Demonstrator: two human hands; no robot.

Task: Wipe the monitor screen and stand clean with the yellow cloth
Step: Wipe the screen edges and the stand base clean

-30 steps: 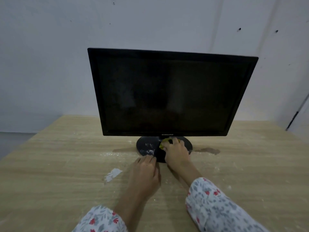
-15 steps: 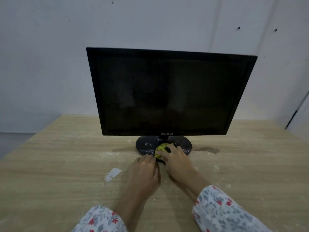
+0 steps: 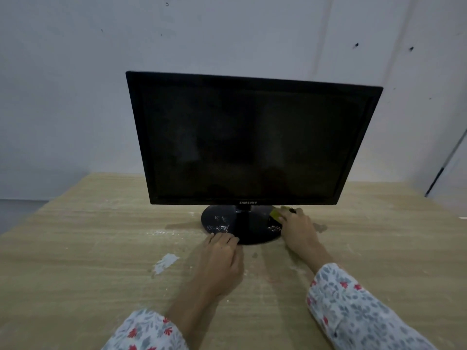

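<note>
Head view, only view. Right hand (image 3: 298,229) has moved since a second ago: it was over the middle front of the stand base (image 3: 242,224), now it sits at the base's right edge, closed around the bunched yellow cloth (image 3: 277,213). Only a small yellow patch shows past the fingers, pressed to the base's far-right rim. Left hand (image 3: 222,256) is unchanged, lying flat and open on the desk (image 3: 75,248), fingertips touching the near-left rim of the base, gripping nothing; probably steadying it.

Judgement: the wipe has swept from centre to right across the base. The centre strip now looks dark and plain, while speckled residue shows on the left part of the base and a little beside the cloth at right, so the stand is only part cleaned. The screen (image 3: 252,140) is dark with faint smears; hard to tell whether it is done.

Count: one monitor, one stand base, one cloth, two hands, two floral sleeves. One white scrap (image 3: 165,262) lies on the desk left of the left hand, with scattered pale dust around it.
</note>
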